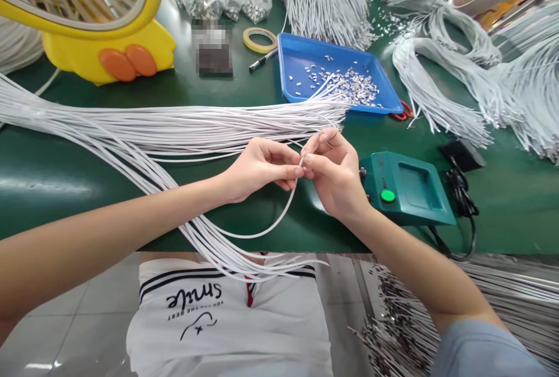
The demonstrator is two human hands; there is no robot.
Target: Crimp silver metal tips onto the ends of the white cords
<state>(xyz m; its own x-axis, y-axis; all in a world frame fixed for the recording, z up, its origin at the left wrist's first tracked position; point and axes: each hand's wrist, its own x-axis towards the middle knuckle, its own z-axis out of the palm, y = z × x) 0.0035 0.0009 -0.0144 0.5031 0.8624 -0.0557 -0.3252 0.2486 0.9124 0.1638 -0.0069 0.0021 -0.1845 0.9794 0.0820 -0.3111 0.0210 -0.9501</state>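
Observation:
My left hand point(266, 164) pinches a white cable point(279, 220) close to its end, and the cable loops down and back left to a bundle. Meeting it fingertip to fingertip, my right hand point(334, 173) is closed on a small metal piece point(301, 160) at that cable end; its exact shape is mostly covered by the fingers. Behind both hands lies a thick bundle of white cables point(196, 127), its ends by the blue tray point(301, 45). A looser group of cables point(209, 249) hangs over the table's front edge.
Small metal pieces point(356, 86) lie in the blue tray. A green device point(406, 185) with a round button sits right of my hands. A yellow fan point(109, 51), tape roll point(261, 40) and pen point(264, 60) stand or lie farther back. More cable bundles point(458, 80) spread at right.

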